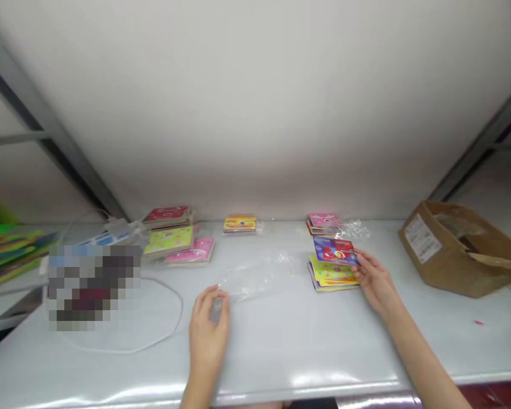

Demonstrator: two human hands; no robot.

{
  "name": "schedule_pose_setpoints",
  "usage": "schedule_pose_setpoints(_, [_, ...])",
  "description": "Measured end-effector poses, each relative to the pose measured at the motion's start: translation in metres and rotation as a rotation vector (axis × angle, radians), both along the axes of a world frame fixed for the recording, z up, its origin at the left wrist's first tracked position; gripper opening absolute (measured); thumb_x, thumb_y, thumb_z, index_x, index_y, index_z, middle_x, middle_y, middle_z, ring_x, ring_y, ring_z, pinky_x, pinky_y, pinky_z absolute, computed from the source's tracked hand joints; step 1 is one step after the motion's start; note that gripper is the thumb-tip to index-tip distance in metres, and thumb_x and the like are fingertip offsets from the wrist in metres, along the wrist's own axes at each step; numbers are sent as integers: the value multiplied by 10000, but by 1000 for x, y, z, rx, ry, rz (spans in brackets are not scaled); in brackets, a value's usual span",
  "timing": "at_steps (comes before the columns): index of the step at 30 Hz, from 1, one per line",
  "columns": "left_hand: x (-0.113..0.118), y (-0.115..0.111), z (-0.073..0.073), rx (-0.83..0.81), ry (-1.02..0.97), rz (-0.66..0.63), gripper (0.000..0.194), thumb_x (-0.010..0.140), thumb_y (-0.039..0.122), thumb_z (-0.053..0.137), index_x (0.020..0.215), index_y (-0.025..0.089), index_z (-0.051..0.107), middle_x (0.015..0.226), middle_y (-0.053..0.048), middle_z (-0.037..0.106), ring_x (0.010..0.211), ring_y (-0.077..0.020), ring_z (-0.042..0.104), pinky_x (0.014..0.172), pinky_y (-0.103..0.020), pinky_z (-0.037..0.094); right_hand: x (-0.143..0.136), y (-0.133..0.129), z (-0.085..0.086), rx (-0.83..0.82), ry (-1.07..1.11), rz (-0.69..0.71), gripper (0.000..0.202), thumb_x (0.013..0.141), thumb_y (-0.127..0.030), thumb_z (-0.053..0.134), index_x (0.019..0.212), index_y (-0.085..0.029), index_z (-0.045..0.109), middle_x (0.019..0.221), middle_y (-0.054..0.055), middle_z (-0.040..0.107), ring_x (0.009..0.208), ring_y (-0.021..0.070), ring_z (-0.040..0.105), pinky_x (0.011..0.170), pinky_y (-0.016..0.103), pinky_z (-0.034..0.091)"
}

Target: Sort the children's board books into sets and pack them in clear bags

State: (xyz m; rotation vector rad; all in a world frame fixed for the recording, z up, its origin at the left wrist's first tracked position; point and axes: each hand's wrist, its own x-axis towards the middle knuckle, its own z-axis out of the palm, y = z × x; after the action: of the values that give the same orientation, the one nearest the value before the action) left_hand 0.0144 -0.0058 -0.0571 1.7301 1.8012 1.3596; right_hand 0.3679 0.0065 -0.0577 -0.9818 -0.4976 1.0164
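My right hand (375,282) pinches the right edge of a blue and red card (335,250), which looks thin and has printed pictures. The card is tilted just over a small stack of cards (334,275) with a yellow-green top. My left hand (208,319) rests low over the table with its fingers curled toward the thumb. Its fingertips are closed at the left end of a clear plastic bag (255,281), which lies flat and is hard to make out against the white surface.
Along the back are a pink-topped stack (323,221), a yellow stack (239,223) and several wrapped stacks (169,238) to the left. An open cardboard box (460,250) stands right. A white cable (181,309) loops across the left of the table (289,346), beside a pixelated patch.
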Motion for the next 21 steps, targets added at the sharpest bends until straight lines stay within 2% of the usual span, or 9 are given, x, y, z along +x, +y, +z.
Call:
schedule_pose_setpoints(13, [2, 0, 2, 23, 19, -20, 188, 787, 371, 499, 808, 214, 600, 1024, -86, 630, 1018, -248, 574, 941, -430, 422, 3, -2, -1, -8, -6, 14, 312, 587, -265, 802, 871, -191, 696, 701, -23, 654, 518, 55, 567, 433, 113, 476])
schedule_pose_setpoints(21, [5, 0, 2, 8, 30, -23, 171, 792, 331, 498, 834, 197, 596, 1044, -94, 629, 1028, -239, 573, 944, -413, 421, 2, -5, 6, 6, -19, 29, 301, 586, -255, 805, 858, -186, 695, 706, -33, 653, 516, 35, 572, 445, 89, 482])
